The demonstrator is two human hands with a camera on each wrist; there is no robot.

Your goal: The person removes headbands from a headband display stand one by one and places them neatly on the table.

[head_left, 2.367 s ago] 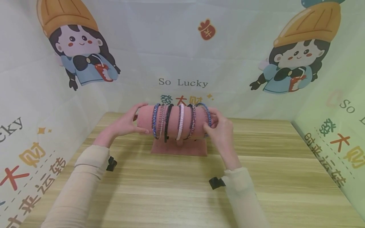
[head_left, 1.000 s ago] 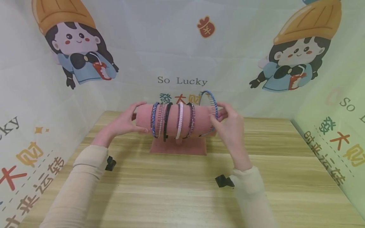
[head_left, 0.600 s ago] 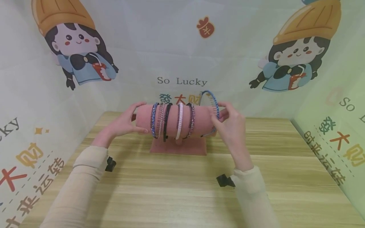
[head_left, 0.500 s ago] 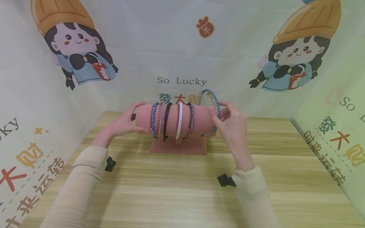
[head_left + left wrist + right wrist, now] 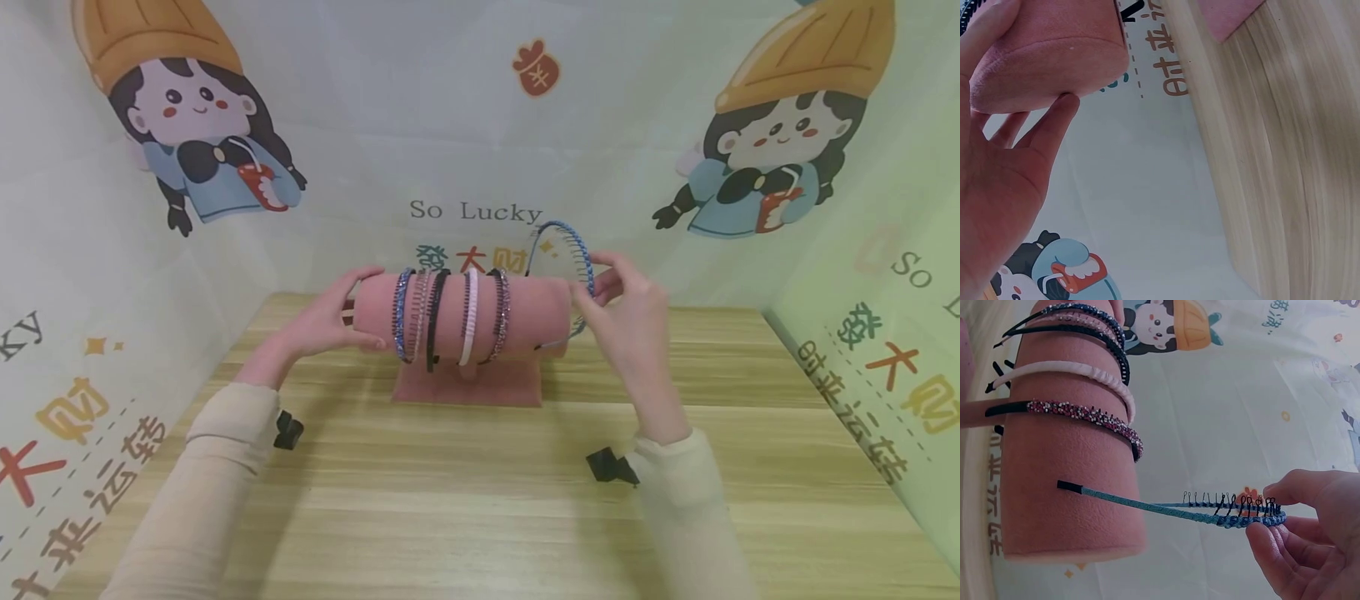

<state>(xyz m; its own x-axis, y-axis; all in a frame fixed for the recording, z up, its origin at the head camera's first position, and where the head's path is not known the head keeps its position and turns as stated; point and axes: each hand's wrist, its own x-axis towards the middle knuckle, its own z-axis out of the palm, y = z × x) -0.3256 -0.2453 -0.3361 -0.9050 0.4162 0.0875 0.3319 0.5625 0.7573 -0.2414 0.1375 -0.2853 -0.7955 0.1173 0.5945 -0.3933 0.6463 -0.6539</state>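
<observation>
Evidently, the blue braided toothed headband (image 5: pixel 1172 510) is at the right end of the pink plush display roll (image 5: pixel 534 312), its arc rising above that end and one dark tip lying before the roll's front; whether the tip touches the plush, I cannot tell. Just past the roll's right end, the right hand (image 5: pixel 628 321) pinches the braid between thumb and fingers. The left hand (image 5: pixel 318 323) grips the roll's left end, thumb in front. Around the roll's middle sit a white headband (image 5: pixel 469 321) and a glittery beaded headband (image 5: pixel 503 317). The blue one should be light and springy, stiff enough to keep its curve, though its thin teeth could bend or snag. The textured braid, probably less slippery than the slim wrapped arms, seems best for a gentle pinch.
</observation>
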